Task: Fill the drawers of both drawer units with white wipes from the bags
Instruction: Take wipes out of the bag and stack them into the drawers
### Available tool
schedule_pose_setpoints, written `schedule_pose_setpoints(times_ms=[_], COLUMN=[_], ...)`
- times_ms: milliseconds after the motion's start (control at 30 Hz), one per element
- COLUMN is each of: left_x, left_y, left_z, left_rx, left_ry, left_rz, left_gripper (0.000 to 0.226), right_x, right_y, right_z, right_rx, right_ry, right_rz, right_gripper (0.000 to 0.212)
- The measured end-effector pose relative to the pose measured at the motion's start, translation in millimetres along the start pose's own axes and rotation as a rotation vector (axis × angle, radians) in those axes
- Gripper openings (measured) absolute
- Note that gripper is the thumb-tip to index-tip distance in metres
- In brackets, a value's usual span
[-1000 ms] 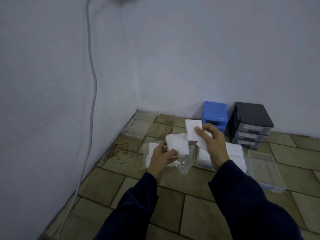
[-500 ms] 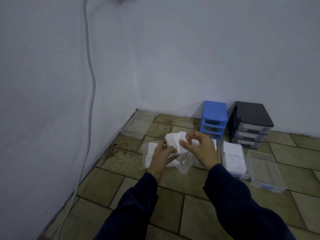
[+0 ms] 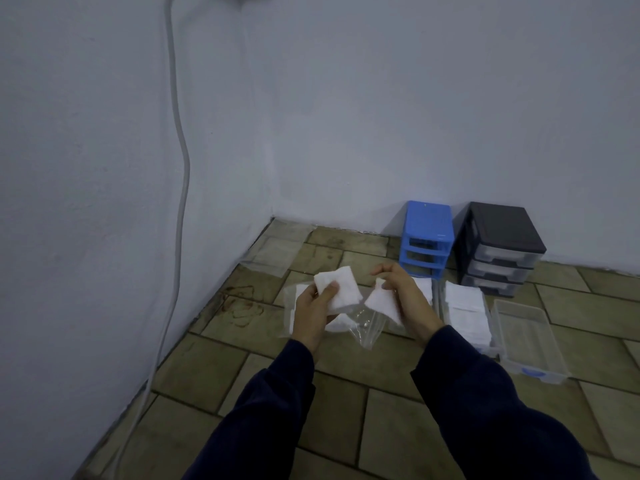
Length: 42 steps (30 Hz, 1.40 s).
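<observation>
Your left hand (image 3: 313,308) grips a wipe stack (image 3: 337,289); your right hand (image 3: 403,292) pinches 1 wipe (image 3: 382,301), possibly 2. Blue drawer unit (image 3: 426,237) sits at 1 o'clock.

Grey cable (image 3: 182,188) hangs down wall (image 3: 381,98); tiled floor (image 3: 398,420) perhaps stained.
</observation>
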<state>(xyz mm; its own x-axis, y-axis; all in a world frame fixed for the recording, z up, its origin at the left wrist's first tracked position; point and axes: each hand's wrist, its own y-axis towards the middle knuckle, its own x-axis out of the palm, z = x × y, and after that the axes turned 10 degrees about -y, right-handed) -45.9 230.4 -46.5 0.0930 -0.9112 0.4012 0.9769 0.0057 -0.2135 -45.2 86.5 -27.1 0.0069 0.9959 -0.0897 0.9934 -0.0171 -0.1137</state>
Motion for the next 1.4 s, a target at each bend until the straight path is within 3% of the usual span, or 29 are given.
schedule_pose_setpoints(times_ms=[100,233,533,733,967,1033,1167,1400], left_x=[0,2,7,10,26,31,43,81], left_y=[2,0,-5,-6,-9,-9,-8,-13], left_z=[-3,-6,-5,-3,-1,-3,-10,-29], left_rx=[0.002,0.026,0.025,0.013,0.027,0.018,-0.026,0.041], left_ry=[0.038,0.068,0.075,0.067,0.033,-0.007,-0.090,0.050], left_rz=[0.038,0.017,-0.120,-0.166,-0.271,-0.281,-0.284,-0.300], left_gripper=[0.032,0.032,0.025,0.019,0.031,0.033,0.035,0.031], right_x=[-4,-4,8,7,-6,-13,-26,-74], right_y=[-2,-7,-4,-3,-5,-7,-16,-27], right_z=[2,0,4,6,9,11,14,20], right_rx=[-0.048,-0.151,-0.285,-0.387,-0.587,-0.583,-0.457,-0.428], right_ry=[-0.019,0.045,-0.192,-0.311,-0.500,-0.475,-0.268,-0.281], right_rz=[-0.037,-0.088,0.174,0.242,0.322,0.262,0.033,0.175], right_gripper=[0.028,0.030,0.039,0.039,0.026,0.018,0.026,0.025])
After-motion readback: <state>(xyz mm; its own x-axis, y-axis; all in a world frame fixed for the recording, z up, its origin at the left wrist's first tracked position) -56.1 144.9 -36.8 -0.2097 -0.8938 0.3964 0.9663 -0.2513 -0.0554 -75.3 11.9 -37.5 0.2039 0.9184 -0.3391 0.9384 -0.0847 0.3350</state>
